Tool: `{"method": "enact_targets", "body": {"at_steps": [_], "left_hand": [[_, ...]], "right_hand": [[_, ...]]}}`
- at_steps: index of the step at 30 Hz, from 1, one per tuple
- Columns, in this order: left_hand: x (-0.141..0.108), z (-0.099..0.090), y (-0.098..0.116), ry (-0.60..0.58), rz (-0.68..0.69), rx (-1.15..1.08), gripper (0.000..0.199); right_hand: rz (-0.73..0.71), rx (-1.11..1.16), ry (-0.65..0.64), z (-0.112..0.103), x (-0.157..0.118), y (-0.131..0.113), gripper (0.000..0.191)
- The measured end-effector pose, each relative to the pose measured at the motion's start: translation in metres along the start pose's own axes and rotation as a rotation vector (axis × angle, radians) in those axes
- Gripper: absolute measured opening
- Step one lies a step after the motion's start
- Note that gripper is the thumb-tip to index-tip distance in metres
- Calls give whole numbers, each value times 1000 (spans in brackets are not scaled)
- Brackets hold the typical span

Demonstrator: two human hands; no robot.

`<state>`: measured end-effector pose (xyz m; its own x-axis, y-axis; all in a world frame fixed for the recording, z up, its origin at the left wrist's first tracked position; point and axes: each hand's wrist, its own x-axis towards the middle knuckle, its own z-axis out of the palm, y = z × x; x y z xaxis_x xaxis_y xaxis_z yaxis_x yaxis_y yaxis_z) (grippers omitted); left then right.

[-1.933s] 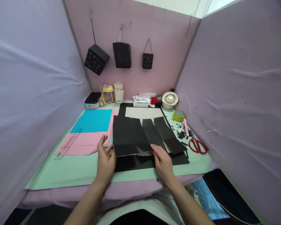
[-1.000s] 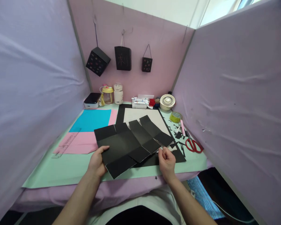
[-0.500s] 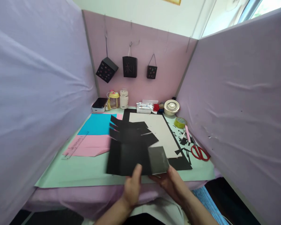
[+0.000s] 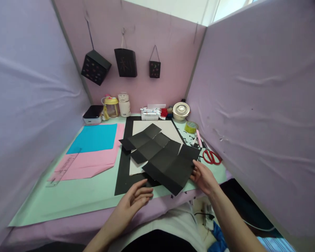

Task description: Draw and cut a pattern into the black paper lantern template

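A sheet of black card (image 4: 170, 164), creased into panels with slits cut between its flaps, lies at a slant over a white board (image 4: 170, 130). Its near corner reaches the table's front edge. My right hand (image 4: 202, 177) pinches the card's right edge between thumb and fingers. Just in front of the card's lower left side is my left hand (image 4: 136, 199), holding nothing, its fingers stretched out and apart from the card. Under the white board is a larger black sheet (image 4: 123, 180).
To the left, a clear ruler (image 4: 64, 169) lies on pink paper (image 4: 94, 164) beside blue paper (image 4: 94, 138). Red-handled scissors (image 4: 212, 157), a pink cutter (image 4: 198, 138), green tape (image 4: 191, 127) and black scraps are at the right. Black paper lanterns (image 4: 126, 63) hang behind.
The black card has turned and come down onto the white board. My left hand has let go and moved left; my right hand still holds the edge. The view has shifted right.
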<state>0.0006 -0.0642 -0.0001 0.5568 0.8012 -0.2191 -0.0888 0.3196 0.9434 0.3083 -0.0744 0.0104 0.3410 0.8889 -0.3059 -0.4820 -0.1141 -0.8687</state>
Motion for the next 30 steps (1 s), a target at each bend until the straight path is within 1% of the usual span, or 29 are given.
{"method": "enact_targets", "body": {"at_steps": [3, 5, 10, 13, 14, 16, 19, 22, 24, 27, 29, 30], "left_hand": [[-1, 1, 3, 17, -23, 25, 53], [-1, 0, 4, 38, -36, 10, 53], [0, -3, 9, 70, -56, -27, 55], [0, -8, 14, 87, -32, 23, 53], [0, -9, 15, 104, -7, 57, 52], [1, -12, 16, 160, 86, 139, 52], [4, -15, 14, 289, 272, 286, 52], [7, -18, 14, 393, 394, 441, 47], [9, -22, 15, 441, 440, 523, 44], [10, -28, 18, 516, 453, 669, 43], [9, -31, 20, 545, 467, 827, 46], [9, -32, 20, 542, 487, 916, 47]], "right_hand": [[-42, -21, -34, 2, 1, 3, 28], [-46, -44, -45, 3, 0, 5, 32], [-39, -51, -20, 3, -1, 7, 34], [-45, -48, -12, 2, 0, 5, 35], [-51, -44, -16, 2, 0, 3, 35], [-71, -35, -34, 4, 0, -3, 36], [-114, -27, -55, 11, -1, -13, 38], [-150, -31, -66, 18, -2, -19, 39], [-161, -41, -76, 20, -2, -21, 39], [-157, -54, -65, 19, -1, -20, 40], [-152, -57, -55, 17, -1, -19, 40], [-151, -58, -54, 17, -1, -19, 39]]}}
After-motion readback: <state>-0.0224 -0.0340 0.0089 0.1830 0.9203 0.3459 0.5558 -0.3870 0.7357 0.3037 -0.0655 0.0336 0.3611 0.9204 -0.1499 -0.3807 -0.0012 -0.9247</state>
